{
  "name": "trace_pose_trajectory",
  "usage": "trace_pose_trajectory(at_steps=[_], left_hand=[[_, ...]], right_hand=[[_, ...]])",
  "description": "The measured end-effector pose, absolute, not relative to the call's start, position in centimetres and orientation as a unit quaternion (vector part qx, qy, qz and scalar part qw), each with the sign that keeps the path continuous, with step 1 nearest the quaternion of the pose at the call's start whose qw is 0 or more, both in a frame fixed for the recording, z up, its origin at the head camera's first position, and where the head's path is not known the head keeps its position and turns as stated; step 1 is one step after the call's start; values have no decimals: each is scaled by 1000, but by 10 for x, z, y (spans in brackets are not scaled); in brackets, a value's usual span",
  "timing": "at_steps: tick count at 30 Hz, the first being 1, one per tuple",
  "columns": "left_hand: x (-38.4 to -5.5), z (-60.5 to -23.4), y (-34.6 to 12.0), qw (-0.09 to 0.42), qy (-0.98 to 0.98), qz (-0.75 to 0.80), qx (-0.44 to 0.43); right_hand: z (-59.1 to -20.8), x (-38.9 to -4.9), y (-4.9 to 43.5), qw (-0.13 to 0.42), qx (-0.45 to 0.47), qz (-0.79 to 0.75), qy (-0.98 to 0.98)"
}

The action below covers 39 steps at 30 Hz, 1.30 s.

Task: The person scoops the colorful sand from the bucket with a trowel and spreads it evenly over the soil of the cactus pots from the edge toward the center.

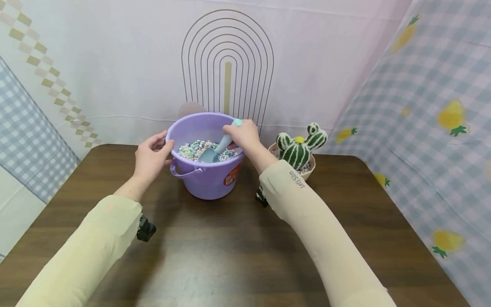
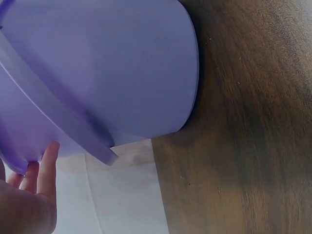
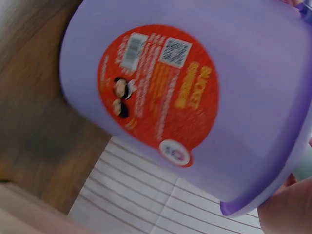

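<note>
A purple bucket (image 1: 209,181) stands on the table, partly filled with small pastel pebbles (image 1: 195,147). My left hand (image 1: 150,155) grips the bucket's left rim, thumb at the top edge; in the left wrist view its fingers (image 2: 47,170) touch the outer wall by the handle (image 2: 58,109). Over the right rim, my right hand (image 1: 245,135) holds the handle of a blue-grey toy shovel (image 1: 226,143). The shovel's blade rests down among the pebbles. In the right wrist view, the bucket's red label (image 3: 161,92) fills the middle, and only part of the right hand (image 3: 287,209) shows.
A knitted cactus (image 1: 297,153) in a pale pot (image 1: 311,165) stands right of the bucket, partly behind the right forearm. The brown wooden table (image 1: 215,247) ends at a white cloth backdrop (image 1: 126,64); a checked cloth (image 1: 422,128) hangs along the right side.
</note>
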<state>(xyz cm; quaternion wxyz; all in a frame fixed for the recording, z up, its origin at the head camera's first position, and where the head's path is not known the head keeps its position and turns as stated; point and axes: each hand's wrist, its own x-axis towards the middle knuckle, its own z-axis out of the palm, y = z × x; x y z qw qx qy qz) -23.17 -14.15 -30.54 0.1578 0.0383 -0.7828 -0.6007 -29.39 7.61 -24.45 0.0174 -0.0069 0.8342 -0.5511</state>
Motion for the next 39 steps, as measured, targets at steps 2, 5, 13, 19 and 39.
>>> trace_pose_trajectory(at_steps=[2, 5, 13, 19, 39], left_hand=[[-232, -306, -141, 158, -781, -602, 45], [-232, -306, -141, 158, -780, -604, 51], [-231, -307, -135, 166, -771, -613, 48], [-233, -309, -135, 163, -771, -613, 50], [-232, -308, -137, 175, -764, -618, 57]], right_hand=[[-243, -293, 73, 29, 15, -576, 817], [-240, -293, 69, 35, 48, -595, 801], [-242, -300, 61, 26, 98, -675, 730], [-244, -304, 62, 24, 106, -709, 697], [-233, -310, 79, 13, 143, -818, 556]])
